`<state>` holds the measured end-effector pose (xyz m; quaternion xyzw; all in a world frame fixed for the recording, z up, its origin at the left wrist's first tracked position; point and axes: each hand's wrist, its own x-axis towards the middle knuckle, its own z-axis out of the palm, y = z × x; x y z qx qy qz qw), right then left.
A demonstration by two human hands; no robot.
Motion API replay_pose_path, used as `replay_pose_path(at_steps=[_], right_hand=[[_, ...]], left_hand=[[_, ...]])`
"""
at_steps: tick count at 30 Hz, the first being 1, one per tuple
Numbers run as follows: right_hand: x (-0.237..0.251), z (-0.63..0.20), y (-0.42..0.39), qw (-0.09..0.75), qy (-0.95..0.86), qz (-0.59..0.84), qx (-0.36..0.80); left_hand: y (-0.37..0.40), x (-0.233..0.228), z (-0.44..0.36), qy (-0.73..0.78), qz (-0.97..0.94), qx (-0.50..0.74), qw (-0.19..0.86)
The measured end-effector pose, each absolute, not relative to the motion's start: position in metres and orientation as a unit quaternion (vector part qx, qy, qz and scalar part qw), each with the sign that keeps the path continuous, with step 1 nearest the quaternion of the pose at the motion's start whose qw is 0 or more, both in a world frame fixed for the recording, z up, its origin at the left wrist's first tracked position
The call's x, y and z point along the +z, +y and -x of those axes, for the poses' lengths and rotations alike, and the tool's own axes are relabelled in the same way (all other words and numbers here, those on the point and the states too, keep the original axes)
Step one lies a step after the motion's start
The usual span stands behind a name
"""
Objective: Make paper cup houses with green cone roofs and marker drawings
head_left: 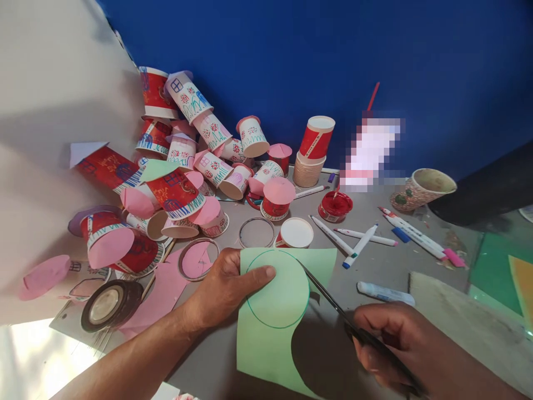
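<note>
My left hand pinches the left edge of a light green sheet of paper, thumb on top. A circle is drawn on the sheet in green line. My right hand is closed round the handles of black-handled scissors. Their blades reach up and left to the circle's upper right edge, where they meet the paper. To the lower right of the circle the sheet has a curved cut-out edge. My right fingers are partly hidden behind the handles.
Decorated paper cups with pink, purple and green paper tops are heaped at the left. Several markers lie behind the sheet. A red pot, a patterned cup, a tape roll and a glue tube surround it.
</note>
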<state>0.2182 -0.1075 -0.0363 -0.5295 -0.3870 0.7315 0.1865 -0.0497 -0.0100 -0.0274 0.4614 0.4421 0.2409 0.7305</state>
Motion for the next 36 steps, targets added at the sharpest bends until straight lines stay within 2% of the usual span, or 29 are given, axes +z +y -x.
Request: replay_pose_path(at_steps=[36], right_hand=[[-0.0362,-0.2181,-0.1103,0.183,-0.403,0.511,0.737]], left_hand=[[-0.0115,-0.0217,0.0484,0.44,-0.422,0.252,0.751]])
